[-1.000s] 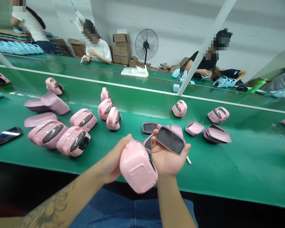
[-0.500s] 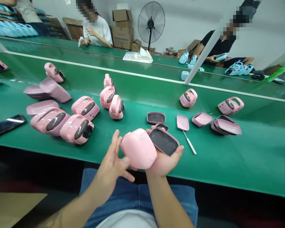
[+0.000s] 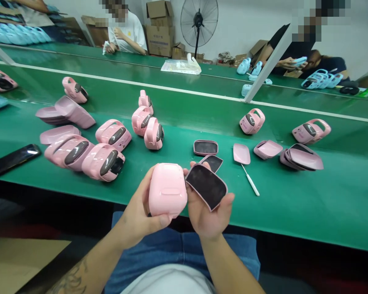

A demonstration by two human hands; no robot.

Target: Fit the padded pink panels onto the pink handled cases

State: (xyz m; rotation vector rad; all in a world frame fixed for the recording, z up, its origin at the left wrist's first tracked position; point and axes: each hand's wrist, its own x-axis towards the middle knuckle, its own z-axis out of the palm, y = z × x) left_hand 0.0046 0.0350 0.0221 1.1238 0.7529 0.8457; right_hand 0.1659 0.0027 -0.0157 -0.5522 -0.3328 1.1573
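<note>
My left hand [image 3: 138, 212] grips a pink plastic housing [image 3: 167, 190] from below and the left, its plain back turned toward me. My right hand [image 3: 207, 212] holds a pink-rimmed panel with a dark inner face [image 3: 206, 185], tilted, just right of the housing and nearly touching it. Both are above the near edge of the green belt [image 3: 294, 208]. Two more dark-faced panels [image 3: 205, 147] lie on the belt just beyond my hands.
Several finished pink housings [image 3: 102, 161] and stacked pink covers [image 3: 66, 116] lie at left. A phone [image 3: 14, 157] sits far left. A white-handled tool [image 3: 251, 183] and more covers [image 3: 300, 157] lie at right. Other people work across the far belt.
My left hand has closed again on the pink housing, which turned upright with its back to me. The panel in my right hand tilted closer to it. The view shifted slightly.
</note>
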